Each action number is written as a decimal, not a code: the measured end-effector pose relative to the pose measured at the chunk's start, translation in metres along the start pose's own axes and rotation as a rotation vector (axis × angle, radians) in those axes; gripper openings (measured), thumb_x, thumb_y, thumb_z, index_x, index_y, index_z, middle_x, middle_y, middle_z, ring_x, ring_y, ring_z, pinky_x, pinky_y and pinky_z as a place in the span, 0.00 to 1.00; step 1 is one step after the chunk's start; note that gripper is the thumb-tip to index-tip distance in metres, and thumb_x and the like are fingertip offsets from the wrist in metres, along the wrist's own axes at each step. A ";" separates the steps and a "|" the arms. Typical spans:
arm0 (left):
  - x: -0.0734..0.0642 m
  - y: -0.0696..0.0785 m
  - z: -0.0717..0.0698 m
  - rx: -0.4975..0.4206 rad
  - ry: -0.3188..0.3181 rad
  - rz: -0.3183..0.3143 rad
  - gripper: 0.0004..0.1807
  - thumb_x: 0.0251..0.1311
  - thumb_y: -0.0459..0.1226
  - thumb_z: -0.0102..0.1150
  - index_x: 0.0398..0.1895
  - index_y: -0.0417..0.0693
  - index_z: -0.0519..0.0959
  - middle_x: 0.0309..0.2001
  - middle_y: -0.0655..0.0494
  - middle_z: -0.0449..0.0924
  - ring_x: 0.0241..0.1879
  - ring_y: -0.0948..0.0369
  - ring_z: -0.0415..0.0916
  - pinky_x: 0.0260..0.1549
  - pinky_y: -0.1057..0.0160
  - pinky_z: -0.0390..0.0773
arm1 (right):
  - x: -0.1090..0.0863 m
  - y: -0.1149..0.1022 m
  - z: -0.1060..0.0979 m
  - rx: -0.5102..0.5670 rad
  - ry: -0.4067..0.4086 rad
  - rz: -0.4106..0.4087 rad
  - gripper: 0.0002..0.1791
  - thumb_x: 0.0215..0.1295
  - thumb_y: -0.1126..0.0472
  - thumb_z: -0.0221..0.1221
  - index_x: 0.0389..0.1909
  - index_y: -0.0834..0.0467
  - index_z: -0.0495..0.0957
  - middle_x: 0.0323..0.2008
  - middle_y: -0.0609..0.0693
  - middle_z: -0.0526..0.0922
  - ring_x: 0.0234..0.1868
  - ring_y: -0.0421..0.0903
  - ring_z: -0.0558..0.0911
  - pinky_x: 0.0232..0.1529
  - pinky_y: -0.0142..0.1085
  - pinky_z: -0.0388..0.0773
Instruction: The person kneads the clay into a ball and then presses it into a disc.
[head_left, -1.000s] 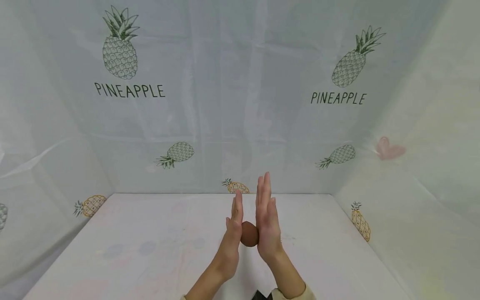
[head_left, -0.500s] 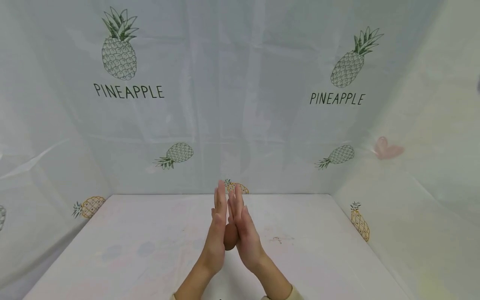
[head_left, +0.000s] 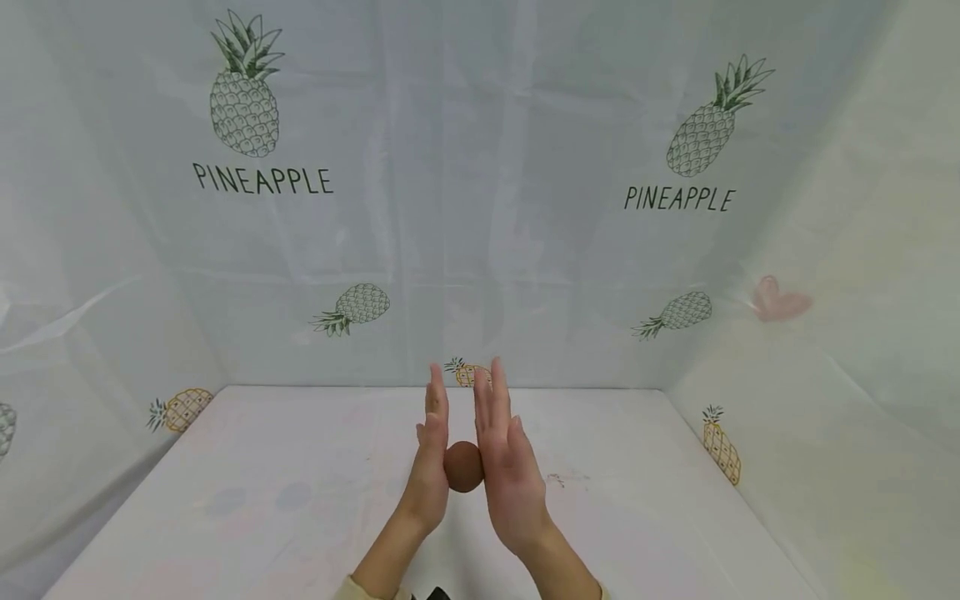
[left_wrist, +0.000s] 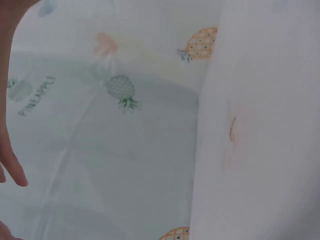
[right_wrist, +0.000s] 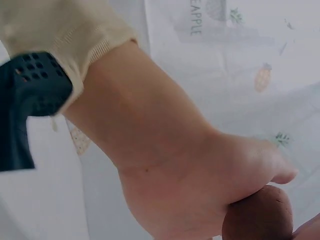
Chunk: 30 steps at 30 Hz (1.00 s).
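Parting left hand (head_left: 432,458) and right hand (head_left: 512,479) wider than half a second ago, and revealing more of one brown ball (head_left: 463,467) between them, at lower centre of the head view. Extending fingers straight on both hands, and touching either side of the ball with flat palms. Looking round and smooth there; showing small marks at lower right of the right wrist view. Reading PINEAPPLE twice on pale curtain (head_left: 450,208), at upper left and upper right, and counting eight printed pineapples (head_left: 243,114) and one pink heart (head_left: 778,302).
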<state>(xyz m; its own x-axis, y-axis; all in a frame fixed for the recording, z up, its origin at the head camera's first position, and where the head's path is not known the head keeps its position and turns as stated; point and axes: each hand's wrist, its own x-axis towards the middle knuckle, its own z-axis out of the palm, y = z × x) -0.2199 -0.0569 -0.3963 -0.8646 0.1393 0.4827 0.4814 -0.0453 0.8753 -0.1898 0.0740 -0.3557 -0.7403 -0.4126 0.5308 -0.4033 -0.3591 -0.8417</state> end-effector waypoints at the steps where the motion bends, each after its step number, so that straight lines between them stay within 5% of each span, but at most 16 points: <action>1: -0.001 -0.001 0.003 -0.001 -0.015 0.002 0.30 0.82 0.56 0.11 0.85 0.82 0.32 0.85 0.74 0.25 0.84 0.66 0.18 0.73 0.33 0.11 | 0.000 -0.001 -0.002 -0.004 0.008 -0.007 0.33 0.83 0.41 0.13 0.85 0.33 0.25 0.86 0.37 0.29 0.86 0.42 0.28 0.78 0.59 0.15; 9: -0.012 0.004 0.022 0.007 -0.155 0.122 0.31 0.84 0.47 0.09 0.87 0.72 0.30 0.87 0.72 0.24 0.85 0.63 0.19 0.73 0.29 0.15 | 0.006 0.005 -0.022 -0.015 0.065 -0.035 0.33 0.83 0.43 0.15 0.85 0.33 0.23 0.85 0.36 0.25 0.84 0.42 0.23 0.77 0.64 0.17; 15: -0.014 0.013 0.022 0.056 -0.121 0.209 0.32 0.84 0.47 0.12 0.88 0.64 0.31 0.88 0.65 0.26 0.85 0.62 0.22 0.74 0.28 0.21 | 0.009 0.017 -0.024 0.015 0.013 0.041 0.33 0.84 0.40 0.16 0.84 0.34 0.20 0.85 0.37 0.22 0.83 0.41 0.20 0.80 0.62 0.26; 24: -0.003 0.021 -0.009 -0.044 0.023 0.099 0.34 0.80 0.60 0.12 0.86 0.77 0.31 0.85 0.79 0.26 0.84 0.68 0.19 0.76 0.34 0.18 | 0.005 0.026 0.001 -0.025 -0.084 0.191 0.31 0.85 0.37 0.18 0.84 0.27 0.26 0.86 0.36 0.30 0.86 0.41 0.29 0.80 0.61 0.22; 30: 0.003 0.018 -0.020 -0.023 0.054 0.070 0.33 0.80 0.62 0.14 0.85 0.81 0.31 0.84 0.80 0.23 0.83 0.68 0.17 0.75 0.30 0.19 | 0.000 0.017 0.011 -0.040 -0.108 0.109 0.33 0.84 0.42 0.16 0.85 0.34 0.24 0.85 0.35 0.26 0.85 0.39 0.26 0.77 0.65 0.18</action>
<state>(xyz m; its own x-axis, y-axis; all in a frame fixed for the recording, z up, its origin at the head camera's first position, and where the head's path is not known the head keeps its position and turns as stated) -0.2166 -0.0770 -0.3781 -0.8357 0.0817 0.5431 0.5381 -0.0762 0.8394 -0.1907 0.0584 -0.3683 -0.7195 -0.5356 0.4421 -0.3465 -0.2749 -0.8969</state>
